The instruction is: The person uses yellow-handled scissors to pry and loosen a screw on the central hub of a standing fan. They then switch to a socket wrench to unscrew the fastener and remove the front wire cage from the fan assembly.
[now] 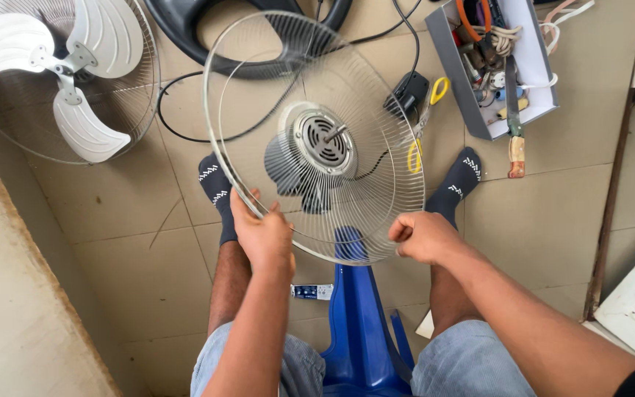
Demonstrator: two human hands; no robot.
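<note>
From the head view, the left hand [262, 237] closes its fingers on the lower left rim of the wire guard [376, 132], and the right hand [424, 237] is fisted on the lower right rim; the motor [323, 141] sits at its centre, above the blue stool [358, 309]. The guard could slip and tilt, I judge, since only the rim is gripped. Beige tiled floor [545, 220]; a second guard with blades [60, 73] lies at left, a toolbox [490, 62] and scissors [428, 110] beyond.

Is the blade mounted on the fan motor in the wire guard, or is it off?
Off. The motor in the wire guard shows a bare shaft, and the white blade lies on another guard on the floor.
</note>
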